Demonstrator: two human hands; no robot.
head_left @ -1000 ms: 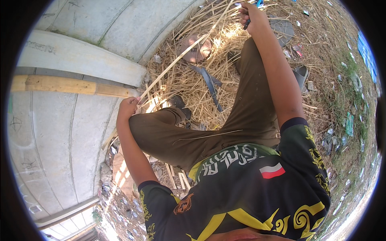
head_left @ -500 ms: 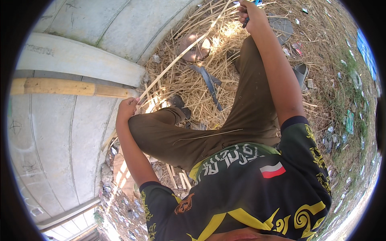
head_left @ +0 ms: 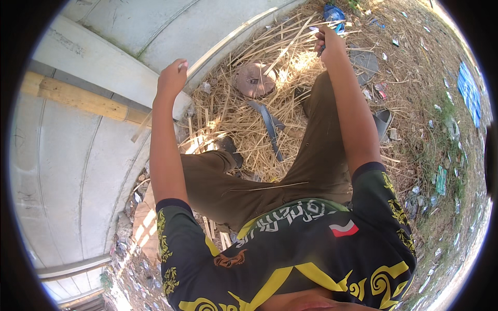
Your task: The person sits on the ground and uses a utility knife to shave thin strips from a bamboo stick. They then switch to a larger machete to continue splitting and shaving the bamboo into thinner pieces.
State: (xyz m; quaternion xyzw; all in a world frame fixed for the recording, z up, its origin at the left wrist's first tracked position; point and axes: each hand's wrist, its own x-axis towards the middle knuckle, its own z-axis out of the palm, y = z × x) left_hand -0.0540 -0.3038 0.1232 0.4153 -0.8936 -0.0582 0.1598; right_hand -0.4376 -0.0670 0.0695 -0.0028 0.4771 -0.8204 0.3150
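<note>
My left hand [head_left: 173, 79] is raised by the concrete wall, its fingers closed round a long pale bamboo strip [head_left: 228, 40]. One length of the strip runs up and right along the wall; its other end shows beside my forearm. At the far right, my right hand [head_left: 329, 42] is closed on a slim tool with a dark end [head_left: 321, 50] and some blue; its kind is hard to make out. Between my legs, thin bamboo strips and shavings [head_left: 249, 135] cover the ground. A round brown block [head_left: 256, 79] and a bent dark grey strip [head_left: 271, 129] lie among them.
A thick bamboo pole [head_left: 78, 97] runs along the concrete wall [head_left: 67, 150] at left. At right are a grey sandal [head_left: 383, 123], a flat dark slab [head_left: 364, 65], a blue sheet [head_left: 469, 93] and scattered litter. A blue bag [head_left: 334, 14] lies beyond my right hand.
My left hand has risen up and away along the wall with the bamboo strip. The strip's far end has swung from near my right hand toward the wall. My right hand has dropped slightly in view.
</note>
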